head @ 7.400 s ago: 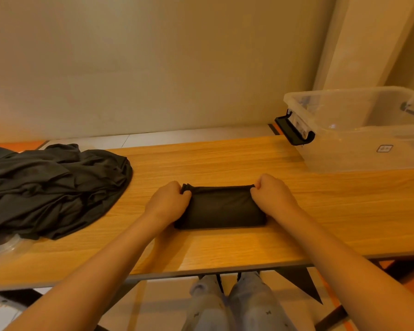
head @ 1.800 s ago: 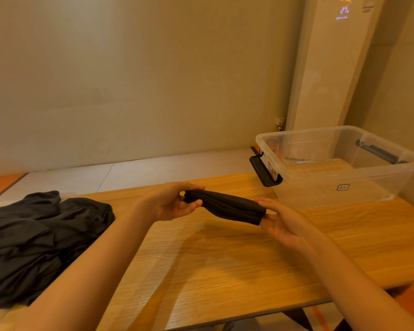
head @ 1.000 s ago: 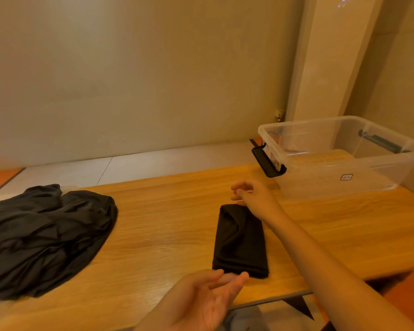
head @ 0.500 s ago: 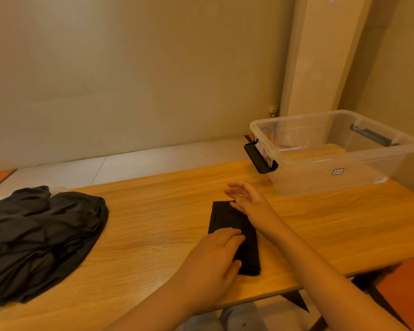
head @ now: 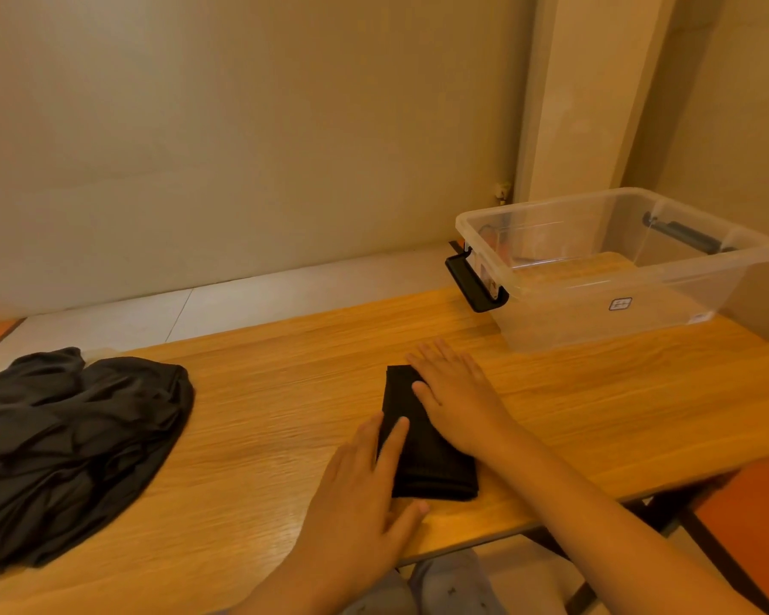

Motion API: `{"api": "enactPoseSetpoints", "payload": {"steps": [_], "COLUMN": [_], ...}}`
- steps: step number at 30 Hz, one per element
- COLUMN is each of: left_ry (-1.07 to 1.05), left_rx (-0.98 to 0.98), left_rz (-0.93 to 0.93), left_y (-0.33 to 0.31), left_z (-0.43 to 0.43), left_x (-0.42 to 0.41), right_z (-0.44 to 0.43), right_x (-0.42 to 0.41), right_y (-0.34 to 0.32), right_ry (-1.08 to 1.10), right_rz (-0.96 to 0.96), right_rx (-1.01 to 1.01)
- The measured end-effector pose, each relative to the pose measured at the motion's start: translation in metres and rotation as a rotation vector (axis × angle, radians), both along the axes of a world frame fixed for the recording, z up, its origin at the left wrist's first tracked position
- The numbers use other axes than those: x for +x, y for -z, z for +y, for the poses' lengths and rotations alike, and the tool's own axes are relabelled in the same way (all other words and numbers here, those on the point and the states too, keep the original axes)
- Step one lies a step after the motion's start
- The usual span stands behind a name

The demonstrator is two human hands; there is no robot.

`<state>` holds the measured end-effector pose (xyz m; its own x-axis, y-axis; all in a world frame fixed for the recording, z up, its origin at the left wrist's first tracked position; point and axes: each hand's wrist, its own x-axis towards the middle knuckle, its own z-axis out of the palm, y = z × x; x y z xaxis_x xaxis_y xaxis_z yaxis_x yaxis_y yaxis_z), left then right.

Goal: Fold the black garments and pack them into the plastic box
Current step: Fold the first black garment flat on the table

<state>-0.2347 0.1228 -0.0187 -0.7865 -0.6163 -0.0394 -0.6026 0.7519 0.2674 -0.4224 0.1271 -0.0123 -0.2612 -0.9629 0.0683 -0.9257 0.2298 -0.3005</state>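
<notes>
Lying near the front edge of the wooden desk (head: 263, 419), the small folded black garment (head: 422, 454) is pressed flat by the left hand (head: 365, 486) and right hand (head: 456, 399), fingers straight. Lifted carelessly, it may unfold (nothing pins its layers) before reaching the clear plastic box (head: 667, 312); a crumpled black heap (head: 63, 441) waits far left.

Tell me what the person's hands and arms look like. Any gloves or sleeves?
No gloves and no sleeves in view. The left hand and right hand are bare, with no rings to be seen. The left arm and right arm are bare as far as the picture shows, with no watch or bracelet. Light grey trousers with small dark marks show below.
</notes>
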Motion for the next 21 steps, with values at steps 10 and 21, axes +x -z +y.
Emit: {"api": "enactPoseSetpoints", "payload": {"steps": [10,21], "left_ry": [-0.379,-0.277], "left_rx": [0.850,0.748], "left_rz": [0.552,0.252], "left_y": [-0.020,-0.029], "left_z": [-0.016,-0.030], "left_x": [-0.007,-0.038], "right_z": [0.055,0.030], "right_x": [0.023,0.004], "right_y": [0.009,-0.004], "right_ry": [0.374,0.324], "right_rz": [-0.004,-0.809], "right_rx": [-0.042,-0.050]}}
